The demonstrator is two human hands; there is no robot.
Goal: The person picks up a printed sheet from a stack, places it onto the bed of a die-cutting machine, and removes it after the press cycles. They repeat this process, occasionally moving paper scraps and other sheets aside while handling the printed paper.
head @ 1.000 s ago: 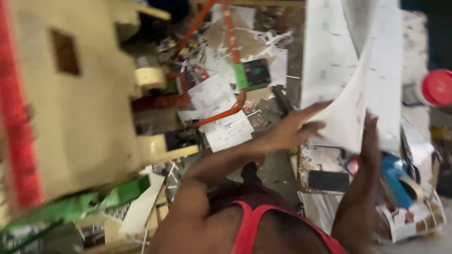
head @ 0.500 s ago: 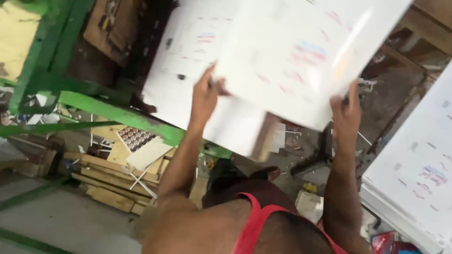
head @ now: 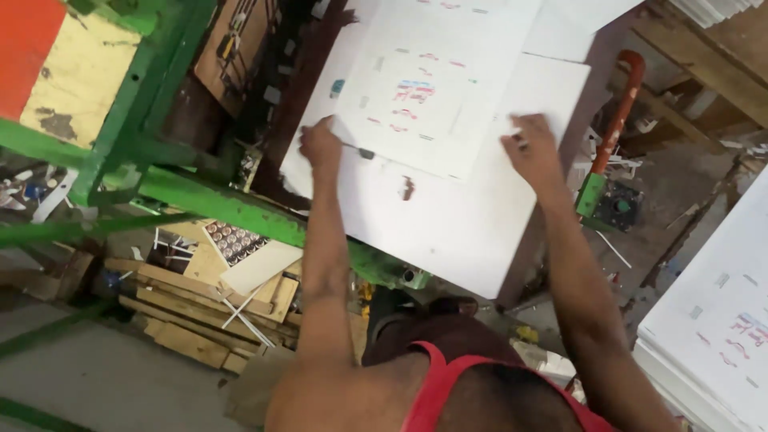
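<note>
Half a second ago both hands held the big white sheets up in the air; now those sheets lie flat on the stack, which fills the frame from the centre up to 12 o'clock. That stack of large white sheets rests on a green metal frame that runs from 9 o'clock across to the middle. On top of the stack lies the printed sheet, white with small red and blue marks, sitting slightly askew towards 12 o'clock.

At 4 o'clock a second pile of printed sheets shows at the edge of view, well apart from the hands. At 7 o'clock, under the frame, lie wooden boards and scraps.

At 2 o'clock an orange-handled tool stands beside the stack's right edge.

The left hand sits at 11 o'clock, fingers closed on the lower left corner of the printed sheet, pinching its edge. The right hand lies at 1 o'clock, just beyond the sheet's right edge, fingers spread and pressed flat on the stack, gripping nothing.
</note>
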